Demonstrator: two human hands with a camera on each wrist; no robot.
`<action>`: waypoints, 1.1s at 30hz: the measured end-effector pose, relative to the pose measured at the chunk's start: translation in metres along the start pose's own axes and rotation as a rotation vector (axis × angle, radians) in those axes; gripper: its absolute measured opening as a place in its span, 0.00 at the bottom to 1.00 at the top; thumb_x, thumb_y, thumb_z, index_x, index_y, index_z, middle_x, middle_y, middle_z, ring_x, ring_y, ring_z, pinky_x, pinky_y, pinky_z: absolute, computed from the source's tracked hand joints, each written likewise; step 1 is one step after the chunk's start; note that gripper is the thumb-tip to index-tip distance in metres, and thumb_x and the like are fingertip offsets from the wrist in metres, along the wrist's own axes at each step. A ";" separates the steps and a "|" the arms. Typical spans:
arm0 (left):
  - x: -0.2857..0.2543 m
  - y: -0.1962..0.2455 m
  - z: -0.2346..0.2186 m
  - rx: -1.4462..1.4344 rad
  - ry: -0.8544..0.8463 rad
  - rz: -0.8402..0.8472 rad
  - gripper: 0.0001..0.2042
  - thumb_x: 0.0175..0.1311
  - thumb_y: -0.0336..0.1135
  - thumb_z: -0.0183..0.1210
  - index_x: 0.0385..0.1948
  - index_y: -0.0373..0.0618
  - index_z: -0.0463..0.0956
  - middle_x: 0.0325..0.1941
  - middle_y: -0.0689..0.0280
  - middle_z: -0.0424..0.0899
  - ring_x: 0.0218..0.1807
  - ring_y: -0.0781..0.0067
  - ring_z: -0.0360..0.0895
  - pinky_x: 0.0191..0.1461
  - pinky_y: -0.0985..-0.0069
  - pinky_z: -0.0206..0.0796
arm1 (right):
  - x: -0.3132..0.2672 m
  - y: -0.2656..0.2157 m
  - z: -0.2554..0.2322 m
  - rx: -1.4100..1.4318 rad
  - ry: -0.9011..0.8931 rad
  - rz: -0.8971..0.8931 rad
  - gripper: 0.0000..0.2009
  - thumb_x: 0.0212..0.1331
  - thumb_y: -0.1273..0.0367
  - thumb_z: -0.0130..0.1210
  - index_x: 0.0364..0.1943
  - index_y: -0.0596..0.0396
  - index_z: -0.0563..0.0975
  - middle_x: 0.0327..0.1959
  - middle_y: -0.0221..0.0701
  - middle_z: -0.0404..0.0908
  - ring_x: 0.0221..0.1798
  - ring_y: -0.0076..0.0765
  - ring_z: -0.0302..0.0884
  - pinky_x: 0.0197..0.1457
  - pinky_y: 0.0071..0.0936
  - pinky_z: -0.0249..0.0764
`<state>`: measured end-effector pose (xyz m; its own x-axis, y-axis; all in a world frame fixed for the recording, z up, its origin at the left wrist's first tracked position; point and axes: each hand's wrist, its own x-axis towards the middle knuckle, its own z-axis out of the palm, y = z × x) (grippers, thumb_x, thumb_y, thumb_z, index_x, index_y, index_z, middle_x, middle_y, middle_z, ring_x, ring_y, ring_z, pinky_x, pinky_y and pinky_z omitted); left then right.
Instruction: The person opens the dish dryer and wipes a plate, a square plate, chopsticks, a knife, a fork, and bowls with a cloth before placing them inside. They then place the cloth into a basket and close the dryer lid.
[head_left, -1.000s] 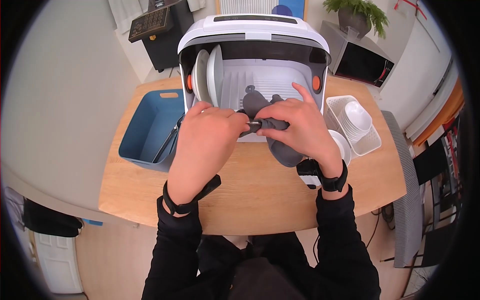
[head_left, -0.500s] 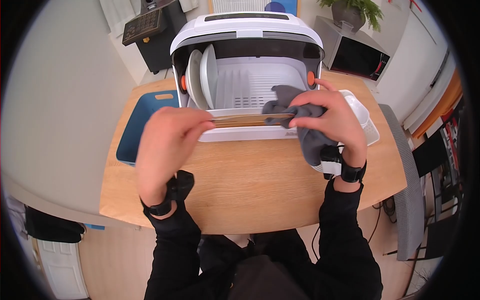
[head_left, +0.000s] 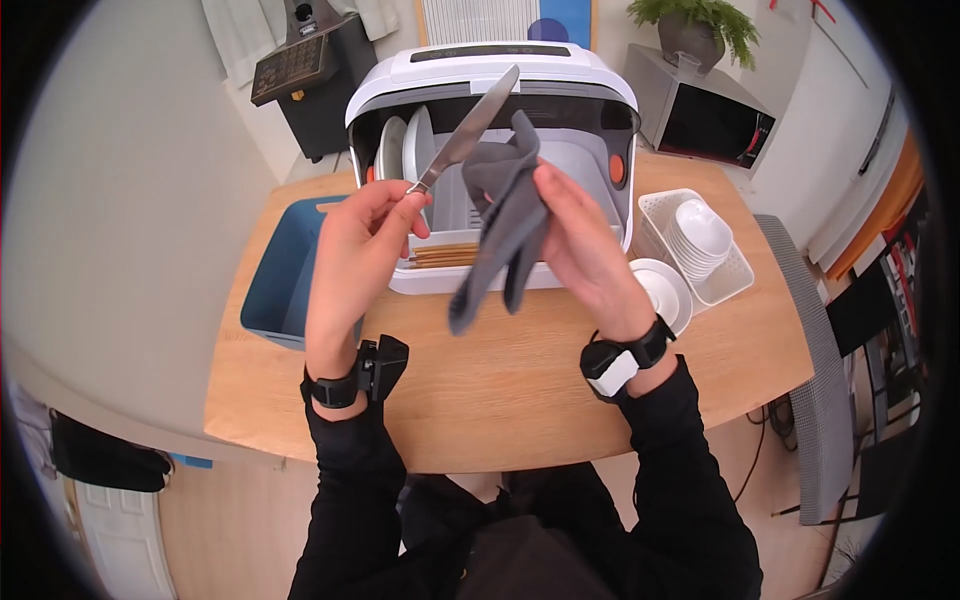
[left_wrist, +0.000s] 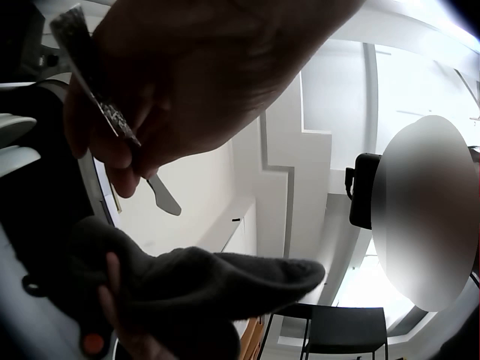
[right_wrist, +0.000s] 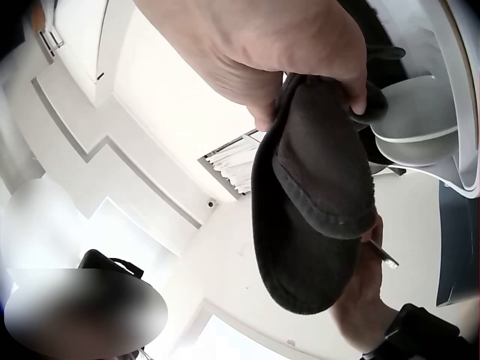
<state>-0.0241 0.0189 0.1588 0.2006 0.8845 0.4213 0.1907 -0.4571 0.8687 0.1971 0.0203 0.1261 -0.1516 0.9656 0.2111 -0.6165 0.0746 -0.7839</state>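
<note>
My left hand [head_left: 355,250] pinches a silver table knife [head_left: 470,130] near its lower end, between thumb and fingers. The blade slants up to the right, in front of the white dish dryer [head_left: 415,70]. A grey cloth [head_left: 505,205] hangs in folds from my right hand [head_left: 590,255], just right of the knife. In the right wrist view the cloth [right_wrist: 311,202] droops below the thumb and fingers. The left wrist view shows the knife [left_wrist: 105,109] passing between the left fingers, with the cloth beneath.
Two plates [head_left: 418,140] stand upright at the dryer's left, above thin light-brown sticks [head_left: 445,255] along its front. A blue bin [head_left: 275,270] is left of it. To the right are a white basket [head_left: 735,275] of stacked white bowls [head_left: 705,235] and white plates [head_left: 665,290].
The hands worked close together on the knife with the cloth, then moved apart with the knife level. Now the knife tilts upward in the left hand, and the cloth hangs off it.
</note>
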 end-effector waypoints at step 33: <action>0.015 -0.018 0.009 -0.154 -0.164 -0.098 0.09 0.66 0.33 0.59 0.35 0.36 0.80 0.32 0.67 0.83 0.38 0.81 0.78 0.48 0.81 0.68 | -0.005 0.023 0.008 -0.844 -0.073 -0.180 0.24 0.53 0.68 0.66 0.53 0.66 0.74 0.41 0.33 0.81 0.44 0.22 0.77 0.48 0.23 0.74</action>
<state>-0.0155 0.0401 0.1470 0.3442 0.8909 0.2963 0.0706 -0.3393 0.9380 0.1774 0.0149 0.1120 -0.1742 0.9051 0.3878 0.1397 0.4126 -0.9002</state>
